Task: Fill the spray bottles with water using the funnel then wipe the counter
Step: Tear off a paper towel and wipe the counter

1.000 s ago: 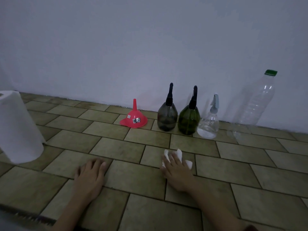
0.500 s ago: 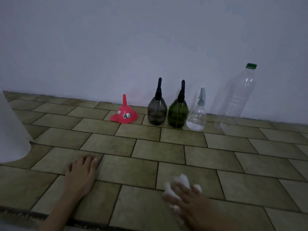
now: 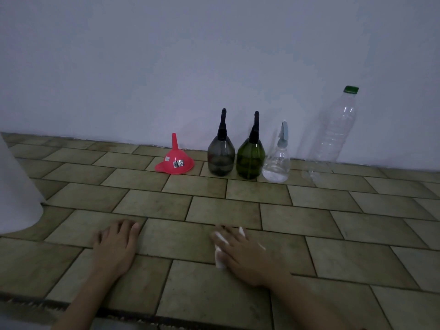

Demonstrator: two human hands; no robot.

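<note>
Looks like the wiping step now: right hand [image 3: 247, 254] flat, fingers spread, pressing a white paper towel [image 3: 219, 257] onto the tiled desk [image 3: 297, 220]. Left hand [image 3: 116, 246] resting flat, holding nothing. Spray bottles [image 3: 250, 158] lined up by the wall beside the upside-down funnel [image 3: 174, 163]. Next up, probably sweeping across the remaining tiles with steady pressure.

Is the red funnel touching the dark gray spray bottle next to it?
Apart. The head view shows a strip of bare tile between the rim of the red funnel and the base of the dark gray spray bottle.
</note>
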